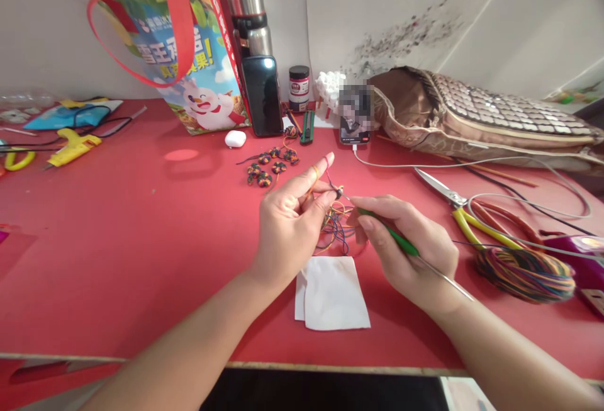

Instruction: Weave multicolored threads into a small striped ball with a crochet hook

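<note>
Crochet piece [338, 193], small and dark, sits right at the fingertips of the left hand [287, 222], pinched between the thumb and a bent finger, so only a little of it shows past them. Held above the red worktop [155, 260], it lies at about two o'clock from the middle of that hand. The left index finger stands apart from the pinch, stretched out toward one o'clock, with strands of yarn looped around it and one running down to the piece.

The right hand [427, 235] has its thumb and index finger clamped on the green grip of a crochet hook [399, 239]. The hook's metal tip reaches the piece from about four o'clock; whether it passes through a loop is too small to tell. Its rear shaft slants out toward the right wrist.

Taking the piece as the centre of the clock, loose yarn [336, 230] hangs in a tangle at six o'clock, with a folded white sheet [337, 294] farther out in the same direction. Small crocheted flowers [265, 179] lie at ten o'clock, near the left hand. Scissors [455, 199] rest at three o'clock, and a multicoloured yarn bundle [526, 275] sits at four o'clock, touching their handles.
</note>
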`<state>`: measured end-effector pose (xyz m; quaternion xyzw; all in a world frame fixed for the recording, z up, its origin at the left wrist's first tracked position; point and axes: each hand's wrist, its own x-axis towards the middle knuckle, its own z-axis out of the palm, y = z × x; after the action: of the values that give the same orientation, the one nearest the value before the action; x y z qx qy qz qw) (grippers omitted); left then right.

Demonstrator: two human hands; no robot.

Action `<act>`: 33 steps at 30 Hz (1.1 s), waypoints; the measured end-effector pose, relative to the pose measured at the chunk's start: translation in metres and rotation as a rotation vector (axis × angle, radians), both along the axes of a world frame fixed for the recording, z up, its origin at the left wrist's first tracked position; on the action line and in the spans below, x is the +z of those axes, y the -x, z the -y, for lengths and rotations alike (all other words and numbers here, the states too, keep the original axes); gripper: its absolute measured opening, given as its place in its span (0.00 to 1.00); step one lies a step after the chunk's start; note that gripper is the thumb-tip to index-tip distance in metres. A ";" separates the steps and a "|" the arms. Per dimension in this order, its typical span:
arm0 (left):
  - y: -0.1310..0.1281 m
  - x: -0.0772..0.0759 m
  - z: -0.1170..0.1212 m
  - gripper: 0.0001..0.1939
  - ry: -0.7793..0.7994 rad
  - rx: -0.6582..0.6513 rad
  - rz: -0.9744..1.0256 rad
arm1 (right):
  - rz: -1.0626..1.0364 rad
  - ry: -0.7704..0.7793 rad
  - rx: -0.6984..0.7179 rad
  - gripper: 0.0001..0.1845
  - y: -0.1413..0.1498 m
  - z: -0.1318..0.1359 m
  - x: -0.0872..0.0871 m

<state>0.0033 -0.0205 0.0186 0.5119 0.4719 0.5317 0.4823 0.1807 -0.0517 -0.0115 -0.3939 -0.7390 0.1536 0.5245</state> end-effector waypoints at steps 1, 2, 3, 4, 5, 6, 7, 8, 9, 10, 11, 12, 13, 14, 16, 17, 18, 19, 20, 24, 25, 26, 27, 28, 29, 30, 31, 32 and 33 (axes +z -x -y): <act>0.000 0.000 0.000 0.21 -0.007 0.003 -0.004 | -0.016 0.006 0.004 0.13 0.000 0.000 0.000; 0.001 0.001 0.000 0.20 -0.017 0.006 -0.009 | -0.029 0.009 0.008 0.12 -0.001 0.000 0.001; 0.001 0.001 -0.001 0.20 -0.031 0.008 -0.018 | -0.040 0.010 0.009 0.12 -0.001 -0.001 0.001; 0.002 0.000 -0.001 0.19 -0.048 0.010 -0.033 | -0.048 0.014 0.010 0.12 -0.002 -0.001 0.002; 0.002 0.000 -0.001 0.19 -0.068 0.010 -0.052 | -0.054 0.019 0.010 0.12 -0.003 -0.001 0.002; 0.003 0.000 -0.002 0.18 -0.090 0.008 -0.075 | -0.058 0.025 0.010 0.12 -0.004 -0.002 0.003; 0.003 -0.001 -0.002 0.18 -0.114 0.005 -0.103 | -0.059 0.036 0.010 0.12 -0.005 -0.002 0.003; 0.004 -0.002 -0.003 0.18 -0.141 0.000 -0.134 | -0.062 0.050 0.012 0.12 -0.006 -0.002 0.004; 0.005 -0.004 -0.003 0.18 -0.171 -0.007 -0.167 | -0.068 0.065 0.016 0.12 -0.008 -0.003 0.004; 0.006 -0.006 -0.004 0.19 -0.208 -0.015 -0.203 | -0.075 0.082 0.023 0.12 -0.009 -0.003 0.005; 0.007 -0.008 -0.005 0.20 -0.253 -0.023 -0.240 | -0.084 0.100 0.032 0.12 -0.011 -0.004 0.006; 0.008 -0.010 -0.006 0.21 -0.305 -0.035 -0.280 | -0.095 0.123 0.042 0.12 -0.012 -0.004 0.007; 0.009 -0.013 -0.007 0.21 -0.367 -0.045 -0.321 | -0.109 0.149 0.054 0.11 -0.014 -0.005 0.009; 0.010 -0.015 -0.008 0.22 -0.428 -0.065 -0.362 | -0.127 0.181 0.065 0.11 -0.015 -0.006 0.011; 0.012 -0.017 -0.010 0.22 -0.506 -0.107 -0.448 | -0.170 0.261 0.085 0.09 -0.018 -0.008 0.017; 0.013 -0.018 -0.011 0.21 -0.529 -0.129 -0.483 | -0.191 0.297 0.095 0.08 -0.020 -0.009 0.020; 0.014 -0.019 -0.012 0.21 -0.547 -0.151 -0.510 | -0.201 0.338 0.110 0.08 -0.022 -0.011 0.023; 0.015 -0.019 -0.013 0.21 -0.569 -0.172 -0.531 | -0.209 0.373 0.123 0.08 -0.024 -0.012 0.025; 0.016 -0.019 -0.013 0.21 -0.605 -0.190 -0.550 | -0.221 0.398 0.144 0.08 -0.026 -0.013 0.027; 0.018 -0.022 -0.013 0.25 -0.789 -0.241 -0.698 | -0.286 0.457 0.185 0.10 -0.032 -0.016 0.030; 0.019 -0.023 -0.014 0.26 -0.814 -0.248 -0.744 | -0.297 0.465 0.178 0.11 -0.032 -0.016 0.030; 0.020 -0.024 -0.014 0.27 -0.826 -0.251 -0.783 | -0.305 0.467 0.167 0.12 -0.031 -0.016 0.029; 0.020 -0.025 -0.014 0.27 -0.831 -0.248 -0.810 | -0.308 0.465 0.153 0.13 -0.030 -0.015 0.029; 0.020 -0.026 -0.014 0.27 -0.834 -0.239 -0.827 | -0.312 0.457 0.140 0.13 -0.028 -0.014 0.029; 0.020 -0.027 -0.015 0.27 -0.835 -0.226 -0.837 | -0.308 0.450 0.129 0.13 -0.026 -0.014 0.029; 0.020 -0.027 -0.015 0.27 -0.840 -0.212 -0.839 | -0.306 0.437 0.118 0.13 -0.024 -0.012 0.028; 0.020 -0.028 -0.015 0.27 -0.844 -0.199 -0.839 | -0.303 0.421 0.105 0.13 -0.022 -0.011 0.027; 0.019 -0.028 -0.015 0.26 -0.850 -0.185 -0.838 | -0.303 0.399 0.091 0.13 -0.021 -0.010 0.026; 0.018 -0.028 -0.014 0.26 -0.856 -0.173 -0.837 | -0.302 0.376 0.076 0.12 -0.019 -0.009 0.025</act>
<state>-0.0150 -0.0060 -0.0098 0.8627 0.3224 0.3865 0.0486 0.1998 -0.0429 0.0130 -0.4292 -0.6249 0.3654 0.5401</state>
